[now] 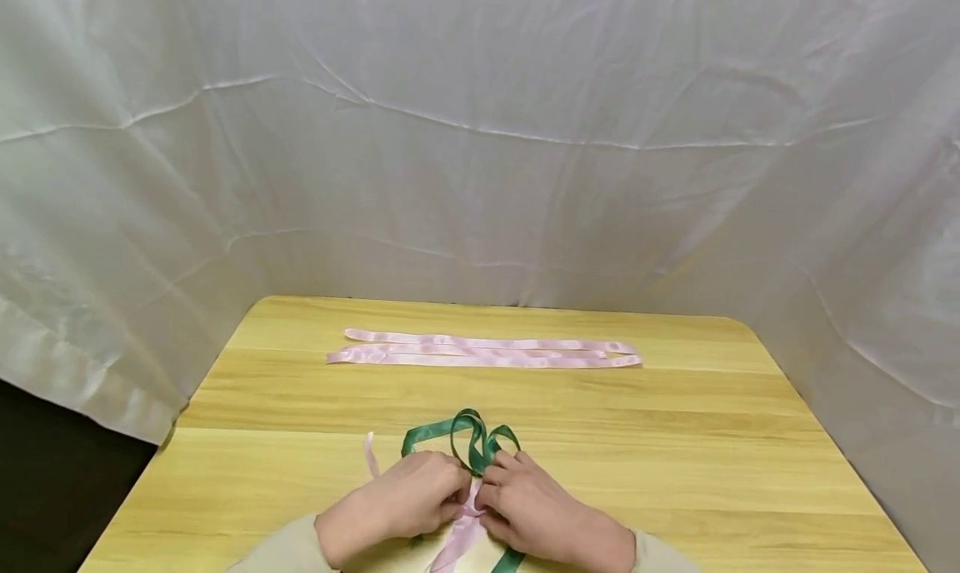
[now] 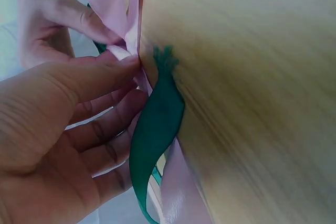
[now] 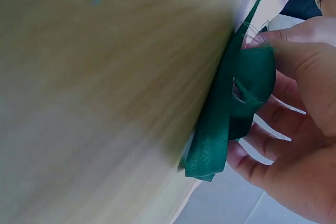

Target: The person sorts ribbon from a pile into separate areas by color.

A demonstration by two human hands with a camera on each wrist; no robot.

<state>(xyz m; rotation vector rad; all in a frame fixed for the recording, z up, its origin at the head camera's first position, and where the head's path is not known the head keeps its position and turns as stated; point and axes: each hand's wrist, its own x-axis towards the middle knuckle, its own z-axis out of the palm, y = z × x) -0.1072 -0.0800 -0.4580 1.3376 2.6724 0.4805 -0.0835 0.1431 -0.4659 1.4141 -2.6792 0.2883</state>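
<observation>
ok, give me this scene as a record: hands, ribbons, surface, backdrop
left: left hand pinches the near pink satin ribbon
right: right hand pinches the same ribbon, close beside the left
looped: green satin ribbon, loops rising just beyond the hands; frayed end in left wrist view
far_side: far pink satin ribbon, laid in long, roughly parallel runs
surface: wood-grain table
backdrop: pale, creased curtain
knot: cannot tell, fingers cover the join

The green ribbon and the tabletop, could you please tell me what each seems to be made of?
Green ribbon: probably woven synthetic fabric with a soft satin sheen; one end frays into loose threads. Tabletop: wood or wood-look laminate, smooth-looking; it shows long grain streaks, but which is unclear.
</observation>
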